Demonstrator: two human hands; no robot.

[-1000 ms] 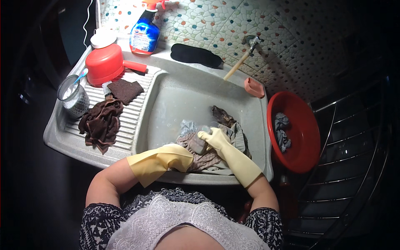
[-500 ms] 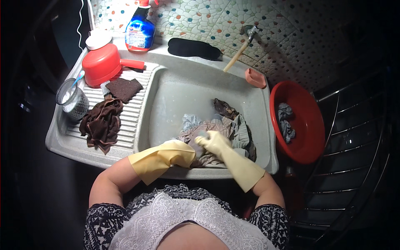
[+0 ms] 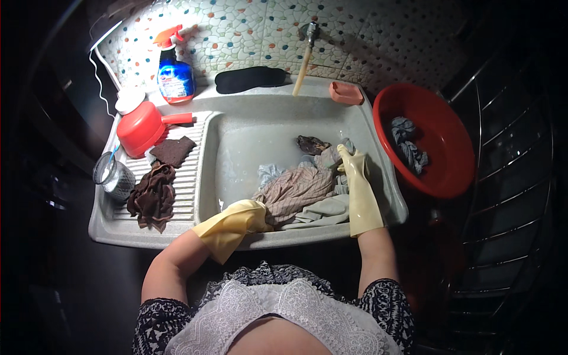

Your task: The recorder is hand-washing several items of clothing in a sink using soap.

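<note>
Both of my hands wear pale yellow rubber gloves. My left hand is closed on the near-left edge of a pinkish-brown checked garment at the sink's front rim; its fingertips are hidden. Farther right, my right hand has its fingers closed at the far right of the wet pile, on the cloth there. A pale grey-green cloth lies in front of the checked garment. Beyond it, a dark cloth and a light blue cloth rest in cloudy water in the sink basin.
On the ribbed drainboard are a red dipper, brown cloths and a glass jar. Along the back stand a spray bottle, black pad, tap hose and soap dish. A red basin holds grey cloth.
My right hand has moved right and away from me, from the middle of the pile to its far right. The checked garment is spread differently, and more grey-green cloth shows. My left hand stays at the rim.
</note>
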